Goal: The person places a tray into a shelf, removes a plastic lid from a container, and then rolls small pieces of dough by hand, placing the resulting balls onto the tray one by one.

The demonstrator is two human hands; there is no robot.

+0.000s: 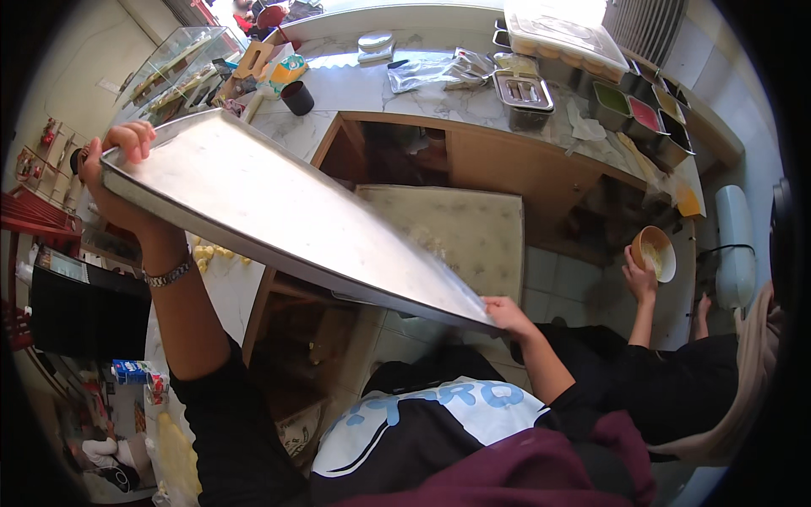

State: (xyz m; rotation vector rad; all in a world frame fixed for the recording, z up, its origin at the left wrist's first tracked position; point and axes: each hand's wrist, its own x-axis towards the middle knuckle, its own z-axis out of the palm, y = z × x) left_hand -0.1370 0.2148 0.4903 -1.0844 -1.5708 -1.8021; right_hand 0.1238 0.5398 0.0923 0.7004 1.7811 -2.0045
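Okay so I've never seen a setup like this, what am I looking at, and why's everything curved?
There's no machine here, just a person's bare hands. The single picture looks down from a wide fisheye camera worn on the head, so straight edges bend. The left hand and right hand grip opposite ends of a large pale tray, held tilted. Beyond it, lower down, is a second tray. On the marbled counter are a dark cup, clear plastic bags and metal containers. At right, a co-worker's hand holds an orange bowl.

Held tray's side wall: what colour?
Tray side wall is grey; head view shows it.
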